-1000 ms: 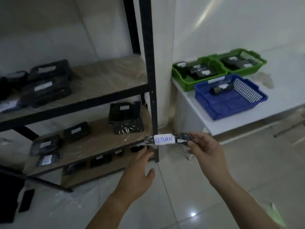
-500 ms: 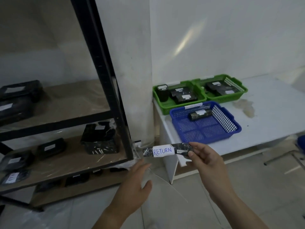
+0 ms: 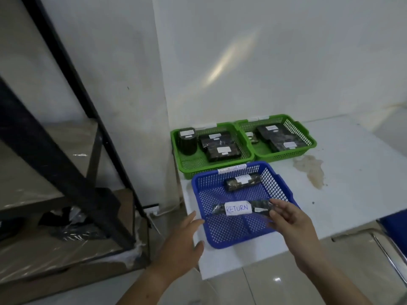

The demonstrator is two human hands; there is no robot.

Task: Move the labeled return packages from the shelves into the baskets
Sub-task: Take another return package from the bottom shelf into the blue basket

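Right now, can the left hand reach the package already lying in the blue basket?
Probably yes. The left hand is open and empty beside the blue basket, whose top is open; the lying package rests near the far wall, with nothing over it.

Your right hand [image 3: 290, 225] reaches forward, fingers [image 3: 278, 203] pinched closed around something; your left hand [image 3: 180, 243] hovers beside it, palm inward, fingers spread and empty.
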